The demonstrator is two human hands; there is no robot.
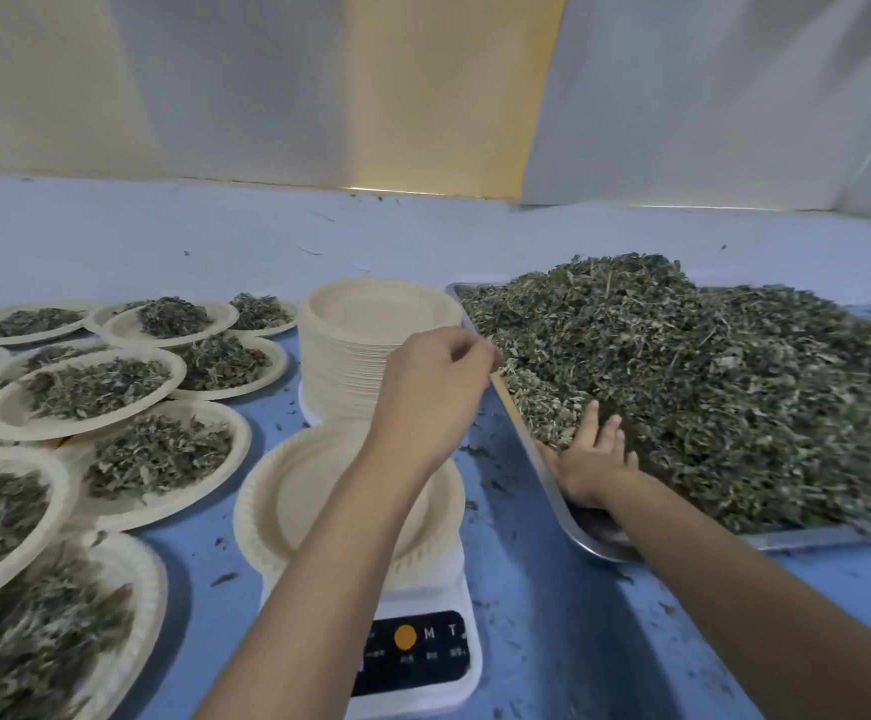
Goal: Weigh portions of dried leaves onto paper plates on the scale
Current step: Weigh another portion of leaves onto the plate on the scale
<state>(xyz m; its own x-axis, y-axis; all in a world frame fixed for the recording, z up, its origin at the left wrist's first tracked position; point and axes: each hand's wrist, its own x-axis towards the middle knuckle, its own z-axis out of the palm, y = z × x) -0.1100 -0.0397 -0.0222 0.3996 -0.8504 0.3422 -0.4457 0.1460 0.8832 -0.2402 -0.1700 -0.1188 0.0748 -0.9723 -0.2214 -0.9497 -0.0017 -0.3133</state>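
An empty paper plate [319, 491] sits on the white digital scale [423, 652] near the front. To its right, a metal tray [812, 538] holds a big heap of dried leaves [708, 381]. My right hand [591, 459] lies in the tray's near left corner, with its straight fingers pushed against the foot of the heap. My left hand [433, 387] hovers above the tray's left rim, between the plate stack and the heap. Its fingers are curled, and I see nothing held in them.
A tall stack of empty paper plates [371, 324] stands behind the scale. Several plates filled with leaves [100, 387] cover the blue table [552, 641] on the left, some overlapping. Loose leaf bits lie scattered on the table. A pale wall rises behind.
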